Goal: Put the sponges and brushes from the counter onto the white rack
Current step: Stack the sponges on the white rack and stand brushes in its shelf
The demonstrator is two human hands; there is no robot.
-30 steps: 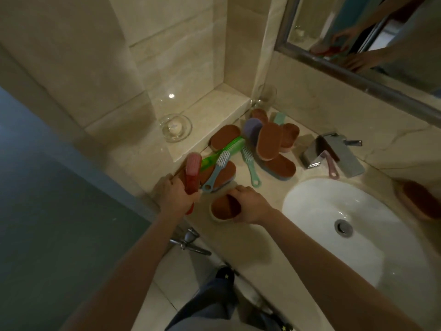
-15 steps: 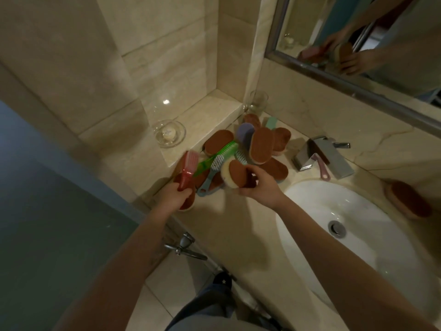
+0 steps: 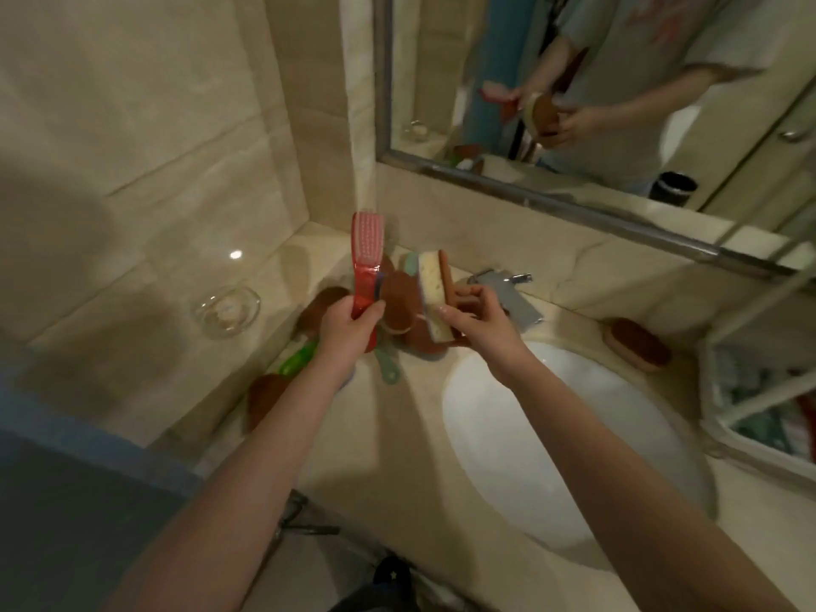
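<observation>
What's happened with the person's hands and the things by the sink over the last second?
The right hand picked a yellow-backed brown sponge up off the counter and turned it edge-on. The left hand, already gripping the red plastic brush, raised it upright. The pile of sponges and brushes, the clear glass dish and the lone brown sponge beside the basin stayed put.

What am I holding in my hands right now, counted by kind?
Brushes: 1, the red brush in the left hand
Sponges: 1, the sponge in the right hand
Total: 2
</observation>
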